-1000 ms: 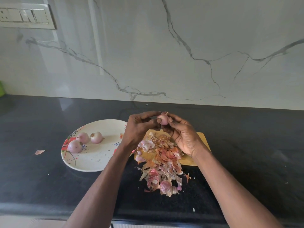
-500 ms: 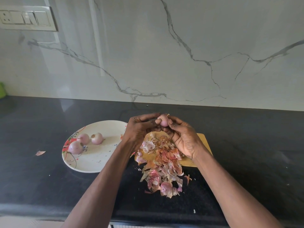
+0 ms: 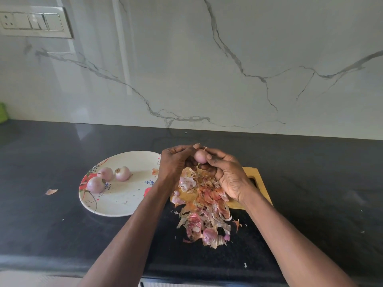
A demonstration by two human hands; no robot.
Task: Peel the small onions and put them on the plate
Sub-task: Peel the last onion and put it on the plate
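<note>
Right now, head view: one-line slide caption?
Both hands, left hand and right hand, peel a small onion above the peel pile; three onions on the plate.

Between the fingertips of both hands, the small onion (image 3: 200, 157) looks smooth and faintly glossy. Below the fingers lie papery, crinkled onion skins (image 3: 204, 206) on a matt wooden cutting board (image 3: 261, 188) — the black stone countertop (image 3: 310, 183) is polished, the floral plate (image 3: 124, 200) glazed.

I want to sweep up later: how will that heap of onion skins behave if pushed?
The onion skins look thin and curled, so probably very light and floppy. They lie loose, straddling the cutting board and counter, so would likely scatter rather than slide together.
</note>
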